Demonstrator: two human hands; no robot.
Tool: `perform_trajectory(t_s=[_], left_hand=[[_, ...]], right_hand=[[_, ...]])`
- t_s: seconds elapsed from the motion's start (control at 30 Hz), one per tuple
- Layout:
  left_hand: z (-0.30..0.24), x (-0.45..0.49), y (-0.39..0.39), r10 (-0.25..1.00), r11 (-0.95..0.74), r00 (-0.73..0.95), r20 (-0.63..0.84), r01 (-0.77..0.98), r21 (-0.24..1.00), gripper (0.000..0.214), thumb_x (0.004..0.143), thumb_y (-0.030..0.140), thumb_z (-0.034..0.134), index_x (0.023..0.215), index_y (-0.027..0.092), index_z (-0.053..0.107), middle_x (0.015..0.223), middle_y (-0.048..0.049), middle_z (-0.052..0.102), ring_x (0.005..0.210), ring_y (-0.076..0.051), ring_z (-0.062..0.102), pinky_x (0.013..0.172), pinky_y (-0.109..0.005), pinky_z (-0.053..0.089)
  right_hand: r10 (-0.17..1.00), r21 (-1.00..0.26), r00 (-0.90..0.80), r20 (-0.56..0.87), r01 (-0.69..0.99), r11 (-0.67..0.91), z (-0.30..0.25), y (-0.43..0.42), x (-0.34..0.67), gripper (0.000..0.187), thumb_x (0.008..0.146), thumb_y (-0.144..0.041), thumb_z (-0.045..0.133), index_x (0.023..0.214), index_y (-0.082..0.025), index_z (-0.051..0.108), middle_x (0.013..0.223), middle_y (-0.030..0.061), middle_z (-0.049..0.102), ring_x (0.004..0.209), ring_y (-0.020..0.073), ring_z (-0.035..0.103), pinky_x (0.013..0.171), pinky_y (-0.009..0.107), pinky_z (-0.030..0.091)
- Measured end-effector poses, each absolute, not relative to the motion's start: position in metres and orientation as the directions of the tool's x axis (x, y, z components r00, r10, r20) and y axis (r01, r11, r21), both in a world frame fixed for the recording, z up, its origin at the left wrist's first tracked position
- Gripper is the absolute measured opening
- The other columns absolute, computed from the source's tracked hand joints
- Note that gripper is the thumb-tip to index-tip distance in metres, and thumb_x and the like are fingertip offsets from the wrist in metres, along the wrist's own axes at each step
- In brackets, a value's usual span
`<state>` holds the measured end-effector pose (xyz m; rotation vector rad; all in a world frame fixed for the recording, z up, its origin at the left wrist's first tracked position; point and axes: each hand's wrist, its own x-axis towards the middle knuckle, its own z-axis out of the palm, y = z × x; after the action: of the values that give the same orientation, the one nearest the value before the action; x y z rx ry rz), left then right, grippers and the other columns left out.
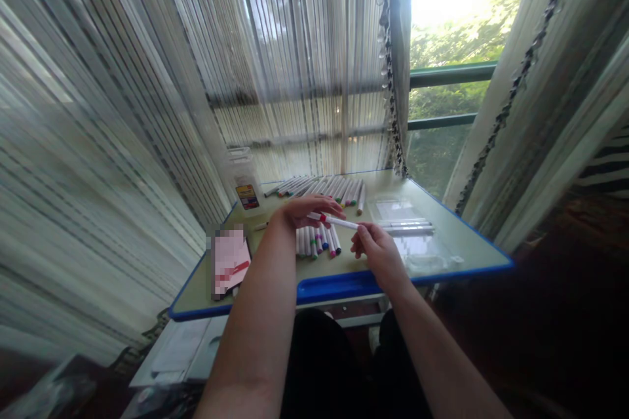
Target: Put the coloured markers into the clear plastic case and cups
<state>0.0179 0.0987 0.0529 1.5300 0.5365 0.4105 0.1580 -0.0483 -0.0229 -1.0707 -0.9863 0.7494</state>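
Note:
A white marker (pixel 346 223) with a red band is held level above the table between my two hands. My right hand (pixel 377 248) pinches its right end between thumb and fingers. My left hand (pixel 309 209) is around the red-banded end, its fingers reaching over the marker and partly hiding that end. Below my hands lies a row of white markers (pixel 314 245) with coloured ends. Farther back, a longer row of markers (pixel 339 191) fans across the table. To the right, several white markers (pixel 410 227) lie in an open clear plastic case (pixel 427 261).
The table (pixel 462 245) has a blue edge. A clear plastic container (pixel 244 186) with a label stands at the back left. A phone or tablet (pixel 230 261) with a pinkish, blurred screen lies at the left. Curtains (pixel 304 45) hang close behind the table.

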Motion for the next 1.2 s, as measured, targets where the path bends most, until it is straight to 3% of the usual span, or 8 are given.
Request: perform_trajectory(t_s=[0.13,0.33,0.53,0.67,0.87,1.03,1.2], left_hand=[[0.056,0.014,0.101,0.472,0.082,0.879,-0.069,0.034,0.996,0.023,0.068,0.028,0.069,0.086,0.014,0.068,0.090,-0.0111,0.071,0.061,-0.014,0.065,0.043,-0.016,0.041],[0.057,0.015,0.100,0.523,0.112,0.850,0.061,-0.140,0.984,0.031,0.067,0.012,0.067,0.098,0.014,0.067,0.101,-0.0111,0.070,0.081,-0.017,0.068,0.054,-0.017,0.049],[0.055,0.020,0.102,0.621,0.094,0.784,-0.008,-0.065,0.993,0.024,0.071,0.016,0.071,0.095,0.011,0.068,0.093,-0.0106,0.071,0.067,-0.012,0.068,0.051,-0.016,0.048],[0.054,0.023,0.105,0.684,0.091,0.729,-0.040,-0.030,0.995,0.018,0.072,0.025,0.073,0.080,0.010,0.067,0.077,-0.0071,0.071,0.056,-0.011,0.065,0.043,-0.015,0.044],[0.054,0.026,0.103,0.700,0.100,0.710,-0.075,0.006,0.995,0.023,0.072,0.030,0.073,0.075,0.009,0.067,0.070,-0.0064,0.070,0.046,-0.007,0.059,0.037,-0.014,0.038],[0.057,0.026,0.099,0.692,0.106,0.721,-0.033,-0.056,0.993,0.010,0.073,0.014,0.070,0.081,0.009,0.069,0.074,-0.0066,0.071,0.056,-0.008,0.064,0.043,-0.012,0.045],[0.056,0.022,0.101,0.629,0.191,0.776,-0.037,-0.108,0.976,0.028,0.073,-0.001,0.060,0.098,0.009,0.067,0.086,-0.0098,0.073,0.076,-0.014,0.070,0.059,-0.014,0.054]], right_hand=[[0.876,-0.928,0.397,0.274,-0.130,0.349,-0.024,-0.047,0.157,0.033,0.080,-0.048,0.056,0.091,-0.017,0.053,0.068,-0.0030,0.055,0.053,0.0100,0.055,0.047,0.023,0.044],[0.840,-0.895,0.473,0.266,-0.202,0.398,-0.024,-0.045,0.158,0.032,0.079,-0.043,0.057,0.099,-0.019,0.050,0.078,-0.0018,0.056,0.058,0.0098,0.057,0.050,0.024,0.046],[0.849,-0.871,0.506,0.152,-0.338,0.358,-0.021,-0.043,0.160,0.029,0.076,-0.042,0.058,0.093,-0.020,0.051,0.073,-0.0011,0.058,0.057,0.0105,0.057,0.050,0.024,0.046],[0.853,-0.882,0.501,0.143,-0.326,0.340,-0.019,-0.044,0.159,0.027,0.076,-0.043,0.058,0.088,-0.020,0.050,0.069,-0.0021,0.057,0.056,0.0109,0.057,0.048,0.024,0.046],[0.854,-0.880,0.495,0.162,-0.319,0.352,-0.020,-0.045,0.159,0.026,0.077,-0.041,0.056,0.090,-0.019,0.050,0.069,-0.0029,0.056,0.056,0.0104,0.057,0.049,0.024,0.046],[0.826,-0.892,0.530,0.194,-0.255,0.373,-0.023,-0.043,0.160,0.026,0.075,-0.038,0.058,0.092,-0.020,0.049,0.076,-0.0029,0.056,0.060,0.0101,0.058,0.055,0.025,0.047],[0.818,-0.925,0.536,0.209,-0.163,0.344,-0.023,-0.047,0.161,0.019,0.077,-0.034,0.055,0.090,-0.020,0.049,0.068,-0.0030,0.058,0.061,0.0111,0.056,0.063,0.028,0.046]])
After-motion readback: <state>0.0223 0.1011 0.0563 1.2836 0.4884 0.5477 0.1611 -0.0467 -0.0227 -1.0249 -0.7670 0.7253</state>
